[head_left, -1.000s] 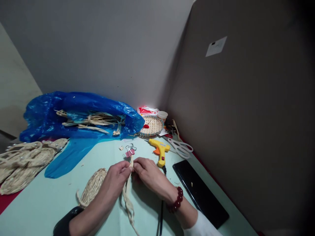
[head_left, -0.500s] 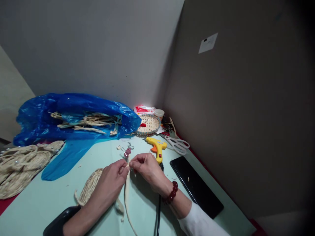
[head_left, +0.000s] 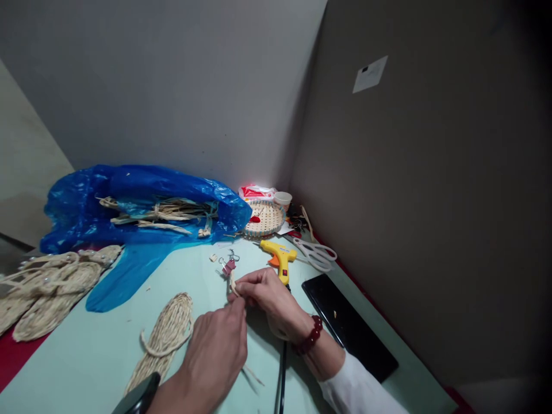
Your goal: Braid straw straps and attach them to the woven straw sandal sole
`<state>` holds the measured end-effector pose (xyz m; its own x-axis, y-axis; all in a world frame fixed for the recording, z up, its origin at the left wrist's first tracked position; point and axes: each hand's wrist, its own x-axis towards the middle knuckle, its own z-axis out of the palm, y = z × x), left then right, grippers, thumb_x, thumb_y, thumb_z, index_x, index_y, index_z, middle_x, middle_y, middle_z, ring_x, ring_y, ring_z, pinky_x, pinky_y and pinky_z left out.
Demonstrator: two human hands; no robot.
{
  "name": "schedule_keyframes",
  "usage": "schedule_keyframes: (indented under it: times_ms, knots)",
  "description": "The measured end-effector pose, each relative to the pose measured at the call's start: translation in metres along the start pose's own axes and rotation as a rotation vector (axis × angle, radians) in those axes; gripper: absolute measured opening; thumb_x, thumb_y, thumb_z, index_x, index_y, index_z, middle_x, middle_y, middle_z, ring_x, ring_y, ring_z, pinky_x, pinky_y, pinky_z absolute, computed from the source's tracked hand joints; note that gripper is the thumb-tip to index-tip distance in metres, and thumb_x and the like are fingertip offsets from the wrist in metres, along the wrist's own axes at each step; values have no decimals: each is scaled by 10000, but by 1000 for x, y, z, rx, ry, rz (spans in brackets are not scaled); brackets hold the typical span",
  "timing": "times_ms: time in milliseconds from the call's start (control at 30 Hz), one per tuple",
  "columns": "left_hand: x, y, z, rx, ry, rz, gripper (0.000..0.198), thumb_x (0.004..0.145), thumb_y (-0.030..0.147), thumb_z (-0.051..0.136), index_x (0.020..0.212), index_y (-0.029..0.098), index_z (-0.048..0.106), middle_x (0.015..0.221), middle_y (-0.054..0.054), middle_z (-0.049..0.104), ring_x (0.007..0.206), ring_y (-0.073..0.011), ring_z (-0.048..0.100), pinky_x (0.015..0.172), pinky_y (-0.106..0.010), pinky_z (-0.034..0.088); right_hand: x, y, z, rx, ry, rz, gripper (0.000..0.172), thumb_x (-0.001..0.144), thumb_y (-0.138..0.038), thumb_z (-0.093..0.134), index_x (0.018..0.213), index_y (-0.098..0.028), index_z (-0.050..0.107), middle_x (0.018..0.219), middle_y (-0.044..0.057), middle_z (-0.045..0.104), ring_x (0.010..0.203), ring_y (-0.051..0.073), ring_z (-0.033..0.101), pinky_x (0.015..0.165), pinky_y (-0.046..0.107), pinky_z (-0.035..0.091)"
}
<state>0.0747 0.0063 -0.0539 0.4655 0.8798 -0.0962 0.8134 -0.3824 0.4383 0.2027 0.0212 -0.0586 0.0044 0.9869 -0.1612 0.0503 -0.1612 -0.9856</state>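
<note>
Both hands meet over the pale green table [head_left: 99, 356]. My right hand [head_left: 269, 296], with a dark red bead bracelet at the wrist, pinches the upper end of a pale straw braid [head_left: 233, 284] that a pink binder clip [head_left: 227, 267] holds at its tip. My left hand [head_left: 218, 348] is closed on the same braid just below, hiding its lower length. A thin strand end [head_left: 252, 376] shows beneath that hand. A woven oval straw sole [head_left: 166, 336] lies just left of my left hand.
A yellow glue gun [head_left: 279, 259], white scissors [head_left: 317, 254] and a black phone [head_left: 349, 328] lie to the right. A round woven tray [head_left: 264, 218] and small cup [head_left: 282, 200] sit at the back. A blue plastic bag [head_left: 138, 207] holds straw; finished straw pieces [head_left: 47, 287] lie far left.
My left hand has slid down and to the right along the braid, now covering its lower part. The woven sole is uncovered. My right hand stays pinched at the clip end.
</note>
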Motion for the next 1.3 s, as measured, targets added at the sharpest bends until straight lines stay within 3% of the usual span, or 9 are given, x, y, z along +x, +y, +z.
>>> schedule_keyframes:
  times_ms: [167, 267, 367, 433, 533, 667, 867, 1067, 1300]
  knots:
    - [-5, 6, -1, -50, -10, 56, 346, 920, 242, 339, 904, 163, 676, 861, -202, 735, 745, -344, 680, 644, -392, 324, -1, -4, 0, 107, -32, 66, 134, 690, -190, 618, 608, -98, 671, 564, 20, 611, 484, 79, 434, 478, 208, 299]
    - [0, 2, -15, -155, 61, 64, 297, 904, 357, 414, 844, 215, 667, 958, -142, 712, 886, -324, 644, 765, -403, 371, 3, -2, -3, 123, -19, 61, 110, 672, -172, 608, 590, -111, 649, 474, -36, 507, 442, 61, 351, 449, 207, 229]
    - [14, -10, -28, -290, 180, -17, 309, 898, 400, 349, 837, 215, 590, 929, -129, 662, 895, -296, 593, 812, -412, 388, 3, 0, -5, 122, -31, 54, 147, 698, -192, 592, 592, -113, 655, 398, -83, 355, 407, 54, 229, 432, 222, 150]
    - [24, -18, -30, -432, 150, -79, 261, 852, 435, 398, 866, 219, 543, 772, -77, 647, 717, -243, 590, 678, -357, 427, 2, 0, -4, 105, -44, 48, 191, 736, -223, 580, 617, -106, 672, 394, -93, 306, 406, 56, 187, 431, 230, 124]
    - [34, -24, -26, -671, -44, -145, 314, 776, 529, 428, 785, 223, 501, 457, 57, 445, 382, -134, 370, 412, -258, 308, 0, -1, -3, 40, -48, 33, 208, 777, -219, 548, 667, -97, 676, 452, -65, 397, 424, 59, 248, 439, 216, 173]
    - [37, -23, -20, -878, -153, -169, 371, 650, 574, 557, 639, 221, 443, 492, 105, 345, 393, -48, 195, 385, -196, 159, -2, -4, -3, -167, -40, -3, 213, 820, -177, 505, 730, -99, 682, 519, -27, 511, 447, 73, 341, 464, 212, 253]
    - [36, -30, -15, -895, -55, -195, 315, 652, 500, 623, 662, 192, 553, 494, 99, 361, 418, -82, 281, 419, -214, 176, -15, -16, 0, -688, 90, -162, 210, 823, -116, 529, 732, -134, 717, 696, 84, 702, 660, 164, 581, 608, 270, 313]
    - [38, -34, -13, -824, 121, -134, 321, 612, 386, 669, 470, 206, 445, 481, 66, 400, 542, -118, 334, 520, -230, 213, -28, -22, 8, -1054, 192, -209, 204, 845, -135, 527, 748, -147, 706, 691, 122, 708, 611, 203, 616, 551, 307, 216]
    - [30, -31, -1, -1075, -10, -249, 433, 640, 548, 663, 530, 244, 375, 418, 126, 281, 346, -54, 198, 382, -214, 126, -40, -18, 22, -1190, 159, -285, 168, 855, -124, 492, 807, -178, 644, 719, 82, 709, 599, 208, 632, 532, 336, 217]
